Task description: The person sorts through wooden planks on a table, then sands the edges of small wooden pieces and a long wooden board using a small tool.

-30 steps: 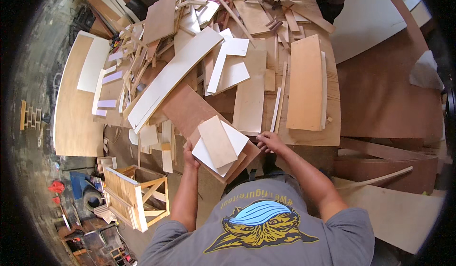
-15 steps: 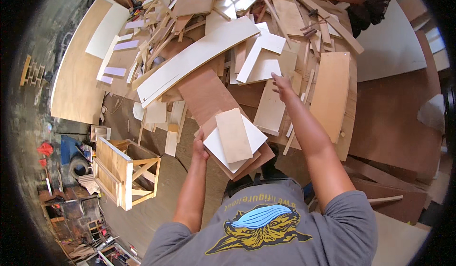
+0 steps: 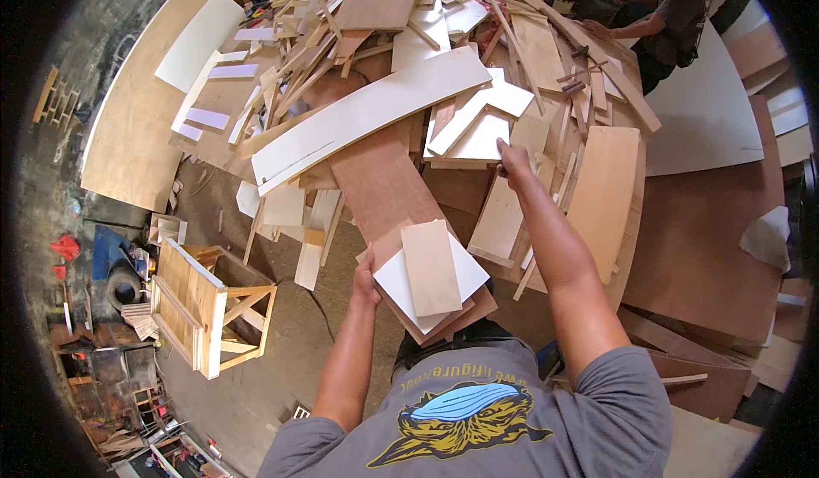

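Below the near edge of the tabletop (image 3: 217,151), the left grip (image 3: 366,282) was closed around the left edge of a stack of panels (image 3: 461,246), which lay to its right, before the grey shirt (image 3: 499,448). On top of that stack, a small pale board (image 3: 431,269) lay at an angle across a white square (image 3: 471,266), with brown pieces (image 3: 479,306) showing underneath.

Farther up and to the right, the right grip (image 3: 514,161) reached over the tabletop, its fingertips at the near right corner of a white panel (image 3: 473,147); whether they pinched it, I could not tell. An L-shaped white piece (image 3: 512,99) lay over that panel, just beyond the fingertips.

Between the two grips, a brown board (image 3: 384,179) ran from beneath a long white board (image 3: 367,120) down toward the stack. Right of the right forearm lay a wide pale plank (image 3: 602,196). On the floor at left stood a wooden frame (image 3: 192,316), well apart from both grips. Across the tabletop, at upper right, was a co-worker (image 3: 682,13).
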